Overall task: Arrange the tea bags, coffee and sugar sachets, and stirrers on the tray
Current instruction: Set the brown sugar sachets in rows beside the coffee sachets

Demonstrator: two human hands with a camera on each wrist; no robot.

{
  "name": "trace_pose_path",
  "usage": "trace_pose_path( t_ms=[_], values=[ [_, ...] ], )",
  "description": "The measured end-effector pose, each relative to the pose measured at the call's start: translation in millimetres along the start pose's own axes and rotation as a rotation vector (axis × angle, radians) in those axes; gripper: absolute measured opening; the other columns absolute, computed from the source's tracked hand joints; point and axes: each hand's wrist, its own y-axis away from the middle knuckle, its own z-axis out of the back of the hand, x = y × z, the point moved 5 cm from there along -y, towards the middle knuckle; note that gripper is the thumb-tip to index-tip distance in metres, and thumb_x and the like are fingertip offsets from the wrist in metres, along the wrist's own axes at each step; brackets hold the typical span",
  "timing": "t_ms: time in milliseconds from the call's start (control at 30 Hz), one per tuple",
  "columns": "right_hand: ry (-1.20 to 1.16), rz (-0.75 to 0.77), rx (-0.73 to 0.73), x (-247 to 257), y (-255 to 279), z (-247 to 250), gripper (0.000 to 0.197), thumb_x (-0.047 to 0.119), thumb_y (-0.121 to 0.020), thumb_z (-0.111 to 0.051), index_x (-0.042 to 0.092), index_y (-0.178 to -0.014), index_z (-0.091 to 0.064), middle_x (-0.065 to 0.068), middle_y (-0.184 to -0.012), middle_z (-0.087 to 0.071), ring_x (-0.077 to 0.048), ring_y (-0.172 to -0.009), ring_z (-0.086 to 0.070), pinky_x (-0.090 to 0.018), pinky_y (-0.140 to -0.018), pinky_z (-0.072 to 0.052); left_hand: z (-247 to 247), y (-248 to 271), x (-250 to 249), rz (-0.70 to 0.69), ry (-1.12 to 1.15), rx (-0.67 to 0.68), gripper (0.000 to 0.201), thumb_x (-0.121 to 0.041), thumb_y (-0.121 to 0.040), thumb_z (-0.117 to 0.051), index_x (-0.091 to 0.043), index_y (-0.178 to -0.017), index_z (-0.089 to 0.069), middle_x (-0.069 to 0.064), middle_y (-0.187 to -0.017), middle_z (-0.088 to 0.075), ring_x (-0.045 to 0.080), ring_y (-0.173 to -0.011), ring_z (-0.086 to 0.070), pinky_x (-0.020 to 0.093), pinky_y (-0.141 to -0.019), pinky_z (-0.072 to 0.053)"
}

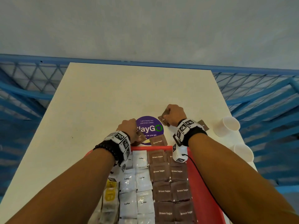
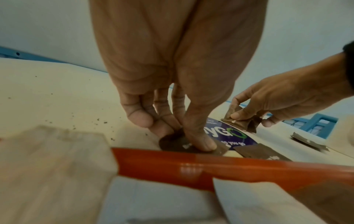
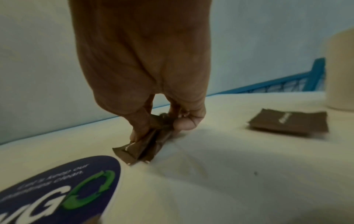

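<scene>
A red tray [image 1: 205,188] at the table's near edge holds rows of brown sugar sachets [image 1: 164,190], white coffee sachets [image 1: 127,183] and tea bags [image 1: 110,196]. My left hand [image 1: 129,128] pinches a brown sugar sachet [image 2: 184,144] lying on the table just beyond the tray's far rim [image 2: 210,165]. My right hand [image 1: 175,114] grips two or more brown sachets [image 3: 145,145] bunched together, their low corners touching the table. Another brown sachet [image 1: 157,140] lies by the rim, and one more [image 3: 287,121] lies right of my right hand.
A round purple sticker [image 1: 149,126] is on the white table [image 1: 113,94] between my hands. Two white paper cups [image 1: 228,126] stand at the right edge. A blue metal railing [image 1: 32,94] surrounds the table beyond its edges.
</scene>
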Motion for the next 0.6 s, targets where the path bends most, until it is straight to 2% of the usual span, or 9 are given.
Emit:
trace_pose_path(
  t_ms=[67, 133, 167, 233, 300, 367, 433, 500, 600],
  values=[
    [-0.088, 0.01, -0.041, -5.7, 7.1, 3.6, 0.024, 0.008, -0.084, -0.069, 0.007, -0.107, -0.062, -0.014, -0.114, -0.065, -0.028, -0.097, -0.061, -0.03, -0.076, -0.051, 0.7, -2.7, 2.7, 0.017, -0.004, 0.002, 0.039, -0.027, -0.08, -0.078, -0.005, -0.108, -0.062, 0.011, -0.108, -0.067, 0.027, -0.096, -0.064, 0.03, -0.071, -0.046],
    [-0.211, -0.037, -0.117, -24.6, 15.8, 19.4, 0.031, 0.007, -0.083, -0.071, 0.006, -0.111, -0.058, -0.009, -0.107, -0.062, -0.022, -0.09, -0.057, -0.019, -0.063, -0.043, -0.8, -6.6, 6.9, 0.035, 0.021, 0.013, 0.035, -0.027, -0.079, -0.08, -0.004, -0.101, -0.065, 0.012, -0.106, -0.069, 0.029, -0.096, -0.065, 0.03, -0.071, -0.048],
    [-0.24, -0.087, -0.155, -38.3, 19.6, 28.9, 0.034, 0.008, -0.083, -0.073, 0.005, -0.112, -0.057, -0.008, -0.103, -0.061, -0.021, -0.09, -0.057, -0.018, -0.062, -0.042, -1.2, -8.2, 8.1, 0.031, 0.024, 0.013, 0.032, -0.028, -0.08, -0.079, -0.004, -0.096, -0.065, 0.013, -0.106, -0.069, 0.029, -0.095, -0.065, 0.03, -0.071, -0.048],
    [-0.204, -0.2, -0.188, -68.0, 27.1, 44.9, 0.03, 0.014, -0.081, -0.076, -0.002, -0.104, -0.066, -0.013, -0.098, -0.068, -0.026, -0.093, -0.065, -0.024, -0.069, -0.047, -2.6, -8.2, 9.4, 0.02, 0.013, 0.014, 0.026, -0.029, -0.084, -0.075, -0.006, -0.09, -0.063, 0.013, -0.105, -0.069, 0.028, -0.092, -0.065, 0.03, -0.07, -0.048],
    [-0.146, -0.269, -0.188, -90.8, 29.8, 51.2, 0.026, 0.018, -0.081, -0.076, -0.004, -0.094, -0.073, -0.018, -0.097, -0.073, -0.032, -0.096, -0.068, -0.034, -0.08, -0.055, -0.7, -7.2, 9.3, 0.011, 0.007, 0.026, 0.023, -0.029, -0.086, -0.071, -0.007, -0.088, -0.063, 0.013, -0.103, -0.07, 0.026, -0.087, -0.064, 0.03, -0.068, -0.048],
    [-0.032, -0.28, -0.173, -97.6, 33.9, 49.7, 0.029, 0.024, -0.085, -0.072, -0.001, -0.1, -0.072, -0.019, -0.105, -0.071, -0.034, -0.105, -0.064, -0.042, -0.096, -0.05, 8.4, -6.6, 5.6, -0.007, 0.013, 0.034, 0.024, -0.029, -0.088, -0.069, -0.006, -0.092, -0.069, 0.012, -0.104, -0.072, 0.025, -0.088, -0.065, 0.031, -0.07, -0.051],
    [0.067, -0.289, -0.151, -99.7, 38.0, 44.6, 0.032, 0.028, -0.091, -0.064, 0.003, -0.11, -0.068, -0.016, -0.116, -0.067, -0.033, -0.113, -0.057, -0.041, -0.104, -0.04, 20.2, -4.7, -6.5, -0.046, 0.034, 0.068, 0.028, -0.03, -0.09, -0.068, -0.004, -0.098, -0.073, 0.011, -0.106, -0.073, 0.027, -0.097, -0.067, 0.035, -0.081, -0.055],
    [0.08, -0.253, -0.119, -95.0, 36.5, 39.0, 0.027, 0.025, -0.091, -0.063, 0.005, -0.109, -0.068, -0.016, -0.114, -0.066, -0.034, -0.116, -0.053, -0.039, -0.102, -0.039, 30.0, 1.5, -26.6, -0.114, 0.027, 0.098, 0.031, -0.031, -0.092, -0.065, -0.002, -0.102, -0.074, 0.012, -0.108, -0.072, 0.029, -0.104, -0.066, 0.038, -0.09, -0.054],
    [-0.076, -0.206, -0.068, -84.6, 31.8, 27.6, 0.011, 0.022, -0.084, -0.071, 0.013, -0.087, -0.066, -0.015, -0.103, -0.069, -0.035, -0.113, -0.056, -0.043, -0.096, -0.05, 26.7, 7.4, -58.7, -0.191, 0.031, 0.122, 0.03, -0.029, -0.092, -0.065, -0.001, -0.1, -0.072, 0.012, -0.104, -0.072, 0.03, -0.101, -0.066, 0.036, -0.084, -0.052]
  ],
)
